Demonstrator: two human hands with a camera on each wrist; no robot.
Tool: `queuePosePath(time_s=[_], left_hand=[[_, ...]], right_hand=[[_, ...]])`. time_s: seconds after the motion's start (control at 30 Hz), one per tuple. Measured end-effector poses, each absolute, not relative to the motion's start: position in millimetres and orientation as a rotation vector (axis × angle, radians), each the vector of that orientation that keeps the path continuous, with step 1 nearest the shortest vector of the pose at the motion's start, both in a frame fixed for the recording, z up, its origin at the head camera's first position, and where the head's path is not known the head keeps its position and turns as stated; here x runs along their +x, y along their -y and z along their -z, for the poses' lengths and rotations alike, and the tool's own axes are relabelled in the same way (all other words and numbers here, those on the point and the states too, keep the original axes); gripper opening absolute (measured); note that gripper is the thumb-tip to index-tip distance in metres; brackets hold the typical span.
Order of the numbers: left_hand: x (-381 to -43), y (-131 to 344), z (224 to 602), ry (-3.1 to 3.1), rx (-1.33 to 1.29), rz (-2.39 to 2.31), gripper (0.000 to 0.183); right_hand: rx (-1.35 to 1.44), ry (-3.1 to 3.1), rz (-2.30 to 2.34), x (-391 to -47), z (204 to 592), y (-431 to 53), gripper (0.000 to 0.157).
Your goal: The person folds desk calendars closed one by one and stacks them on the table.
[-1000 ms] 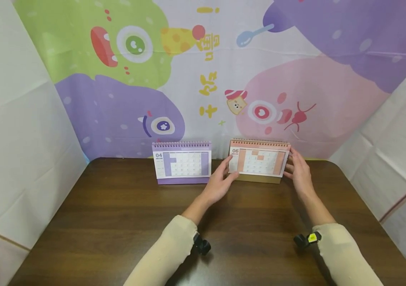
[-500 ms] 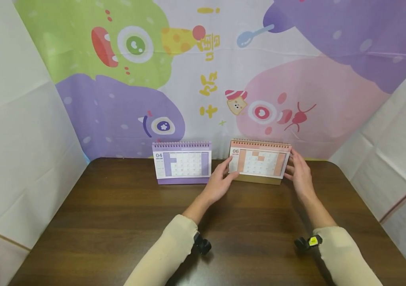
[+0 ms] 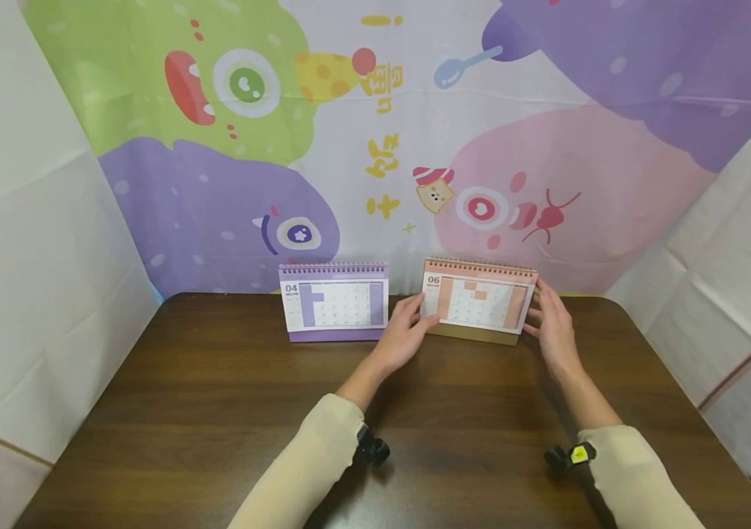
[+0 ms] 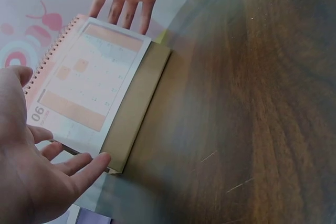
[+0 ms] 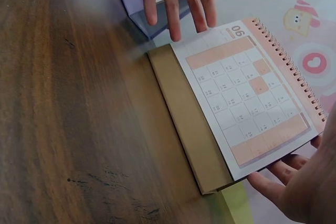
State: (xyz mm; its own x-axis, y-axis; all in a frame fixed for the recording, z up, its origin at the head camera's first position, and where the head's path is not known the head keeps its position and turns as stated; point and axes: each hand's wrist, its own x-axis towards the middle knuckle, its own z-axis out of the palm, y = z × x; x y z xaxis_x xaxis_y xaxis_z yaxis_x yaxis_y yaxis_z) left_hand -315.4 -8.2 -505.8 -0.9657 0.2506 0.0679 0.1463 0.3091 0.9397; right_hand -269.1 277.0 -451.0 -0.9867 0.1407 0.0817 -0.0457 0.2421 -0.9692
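Note:
A pink desk calendar (image 3: 478, 305) marked 06, spiral-bound along its top, stands on the table near the backdrop. Its tan base (image 4: 137, 106) shows below the page. My left hand (image 3: 402, 336) is at the calendar's left edge, fingers loosely extended with the tips at its side. At the opposite edge, my right hand (image 3: 554, 330) has its fingers stretched along the side and partly behind it. Neither hand curls round the calendar. Left of the left hand stands a similar purple desk calendar (image 3: 342, 305) marked 04.
The brown wooden table (image 3: 217, 419) reaches back to a cartoon-printed cloth backdrop (image 3: 375, 242). White cloth walls (image 3: 25, 242) rise on both sides. A small black device (image 3: 373, 447) sits at each sleeve cuff.
The pink calendar's right end has come slightly nearer to me, turning it a little. Both hands stay at its edges. The purple calendar stands where it was; the head view has shifted slightly.

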Motion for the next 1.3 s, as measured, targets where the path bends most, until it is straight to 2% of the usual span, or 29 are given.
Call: queuePosePath(time_s=[0.43,0.67,1.17,1.3], left_hand=[[-315.5,12.0,500.3,-2.558,0.38,-1.659,0.086],[-322.8,13.0,506.5,-2.537,0.365,-1.657,0.082],[-323.3,10.0,505.6,-2.536,0.385,-1.635,0.088],[-321.4,8.3,507.4,-2.562,0.378,-1.638,0.09]], right_hand=[[-0.118,2.287,-1.862,-262.4,449.8,-271.8,0.067],[-0.155,2.253,-1.846,-259.8,449.9,-269.0,0.067],[-0.243,2.147,-1.832,-259.2,448.8,-267.2,0.048],[-0.262,2.127,-1.849,-262.5,445.9,-270.2,0.049]])
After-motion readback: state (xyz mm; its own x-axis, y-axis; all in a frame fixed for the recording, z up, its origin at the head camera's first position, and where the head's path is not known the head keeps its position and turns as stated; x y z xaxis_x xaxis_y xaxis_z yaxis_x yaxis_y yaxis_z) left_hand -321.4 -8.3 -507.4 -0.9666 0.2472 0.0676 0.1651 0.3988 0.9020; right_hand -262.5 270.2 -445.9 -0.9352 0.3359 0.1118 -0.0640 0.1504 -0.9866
